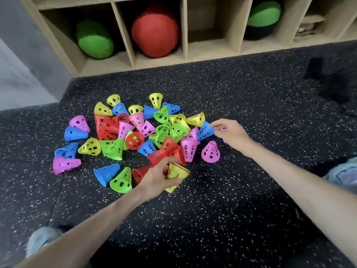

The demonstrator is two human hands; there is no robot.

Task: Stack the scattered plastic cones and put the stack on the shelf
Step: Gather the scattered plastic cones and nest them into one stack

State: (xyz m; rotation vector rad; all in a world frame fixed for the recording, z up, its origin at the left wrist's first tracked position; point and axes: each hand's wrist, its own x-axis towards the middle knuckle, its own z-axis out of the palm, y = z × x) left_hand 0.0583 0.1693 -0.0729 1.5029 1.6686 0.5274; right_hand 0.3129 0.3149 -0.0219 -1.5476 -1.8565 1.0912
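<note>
Nearest, at the bottom of the frame, two bare forearms are reaching up from the lower corners, with frayed pale denim showing at the lower left and at the right edge, both cut off. Just below centre, the left hand (158,176) is curling its fingers round a short stack of cones (176,176), a yellow one outermost with a red rim showing inside; how many are nested in it is hard to make out. Everything is lying on a black rubber floor (222,219) flecked with white.

Right of centre, the right hand (229,130) is pinching the narrow end of a blue cone (205,131) lying on its side at the right edge of the pile; a sliver of pink is peeking from behind its fingers, too blurred to identify. Across the middle of the frame, the scattered cones (123,136) are lying jumbled: thin perforated plastic in red, yellow, green, blue and pink, some tipped over, some overlapping. One pink cone (210,152) is standing upright just right of the pile.

Along the top, the wooden shelf (185,45) is showing open compartments, its upper part cut off. A green cushion (94,40), a red cushion (154,30) and a green-and-black cushion (263,18) are sitting in separate compartments. No writing is readable anywhere.
</note>
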